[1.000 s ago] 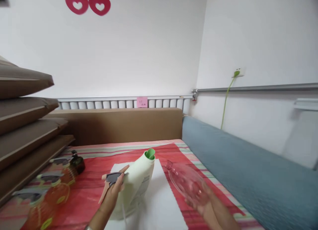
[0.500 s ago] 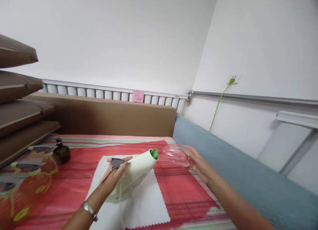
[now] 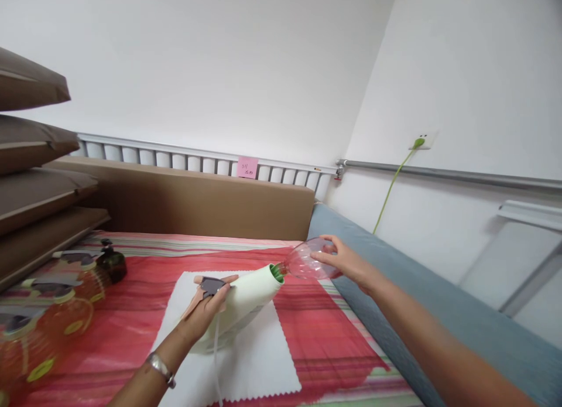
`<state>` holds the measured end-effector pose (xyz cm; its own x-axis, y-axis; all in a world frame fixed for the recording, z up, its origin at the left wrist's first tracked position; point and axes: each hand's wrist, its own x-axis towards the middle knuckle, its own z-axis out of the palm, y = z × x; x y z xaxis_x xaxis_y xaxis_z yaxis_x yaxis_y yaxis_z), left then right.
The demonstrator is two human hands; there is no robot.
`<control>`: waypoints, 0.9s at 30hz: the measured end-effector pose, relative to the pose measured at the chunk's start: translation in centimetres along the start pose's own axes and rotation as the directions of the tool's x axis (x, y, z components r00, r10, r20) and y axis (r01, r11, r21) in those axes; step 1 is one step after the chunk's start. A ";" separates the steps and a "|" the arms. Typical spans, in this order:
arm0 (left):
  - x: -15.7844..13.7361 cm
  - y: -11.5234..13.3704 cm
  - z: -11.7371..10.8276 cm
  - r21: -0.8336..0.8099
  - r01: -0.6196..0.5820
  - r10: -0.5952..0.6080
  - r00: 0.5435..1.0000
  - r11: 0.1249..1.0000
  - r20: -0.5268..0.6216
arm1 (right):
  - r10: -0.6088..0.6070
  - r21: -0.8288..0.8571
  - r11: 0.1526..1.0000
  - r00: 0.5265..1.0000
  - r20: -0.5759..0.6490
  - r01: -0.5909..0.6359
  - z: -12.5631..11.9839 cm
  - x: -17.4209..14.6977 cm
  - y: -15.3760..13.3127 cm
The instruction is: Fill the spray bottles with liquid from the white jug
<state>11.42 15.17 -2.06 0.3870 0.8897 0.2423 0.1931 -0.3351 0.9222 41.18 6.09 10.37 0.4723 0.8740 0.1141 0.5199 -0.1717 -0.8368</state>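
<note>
My left hand [image 3: 208, 301] is closed around a trigger spray head [image 3: 211, 286] in grey and pale pink, with a thin white dip tube [image 3: 216, 354] dangling beneath it. The same hand lies against a tilted pale green cylinder [image 3: 250, 293] that has bright green inside its open mouth. At right, my right hand [image 3: 340, 260] grips the base end of a clear plastic bottle [image 3: 305, 259], lying nearly sideways. The bottle's neck points left into or right against the cylinder's mouth; how deep it goes I cannot tell. Under the cylinder is a white cloth [image 3: 263, 366] with a zigzag edge.
Several spray bottles of orange liquid [image 3: 65, 316] stand at left, near a dark green pump bottle [image 3: 113, 263]. Behind them rises a stack of brown cushions [image 3: 39, 196]. A brown padded board [image 3: 197, 202] and a blue padded side [image 3: 386, 278] border the red striped cover [image 3: 316, 337].
The clear bottle has tilted up slightly at its base end, with my right hand shifting its grip higher on it. My left hand and the cylinder stay nearly in place.
</note>
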 end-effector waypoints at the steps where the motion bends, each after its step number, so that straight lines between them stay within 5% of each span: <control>1: 0.0 -0.1 0.0 -0.016 0.006 -0.006 1.000 1.000 -0.002 | -0.011 -0.033 0.999 1.000 0.003 0.011 0.0 0.0 -0.4; 10: 0.0 -1.1 0.4 -0.202 0.031 -0.037 0.999 0.979 -0.022 | -0.207 -0.310 0.925 0.976 0.071 0.219 0.7 -0.1 -2.8; 17: -0.4 -0.6 0.0 -0.239 0.057 -0.048 0.998 0.969 0.043 | -0.473 -0.443 0.722 0.846 0.244 0.532 2.8 -2.5 -5.7; 21: -0.9 -0.3 0.2 -0.254 0.062 -0.055 0.998 0.965 0.033 | -0.502 -0.491 0.627 0.795 0.340 0.605 4.0 -3.7 -7.1; 27: -1.1 -0.9 -0.6 -0.288 0.032 -0.040 0.999 0.957 -0.024 | -0.431 -0.332 0.802 0.866 0.254 0.496 3.5 -1.9 -7.4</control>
<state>10.21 14.67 -3.00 0.3568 0.9098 0.2121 -0.0621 -0.2034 0.9771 33.91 7.27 14.40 0.0043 0.9463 0.3232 0.8880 0.1450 -0.4364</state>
